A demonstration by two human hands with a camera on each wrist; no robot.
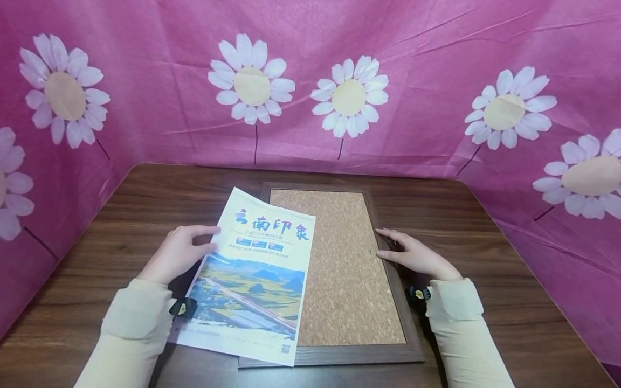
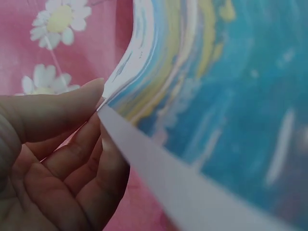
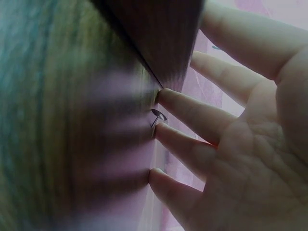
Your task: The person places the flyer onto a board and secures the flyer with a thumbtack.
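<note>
A printed sheet (image 1: 264, 280) with blue and purple Chinese lettering and a landscape picture lies tilted over the left part of a cork board (image 1: 346, 280). My left hand (image 1: 177, 253) pinches the sheet's left edge between thumb and fingers. In the left wrist view the paper (image 2: 207, 82) bends where the thumb presses it. My right hand (image 1: 412, 253) rests at the board's right side, with its thumb and fingertips by the brown frame (image 1: 361, 354). Close to those fingertips, the right wrist view shows a thumbtack (image 3: 158, 115) by the wooden surface.
The board lies on a dark wood-grain table (image 1: 189, 188). A pink cloth (image 1: 160, 108) with white daisies hangs behind and around it. Small dark devices are strapped at both wrists, below the pale sleeves (image 1: 140, 312). A tiny greenish spot (image 1: 371, 251) shows on the cork near the right thumb.
</note>
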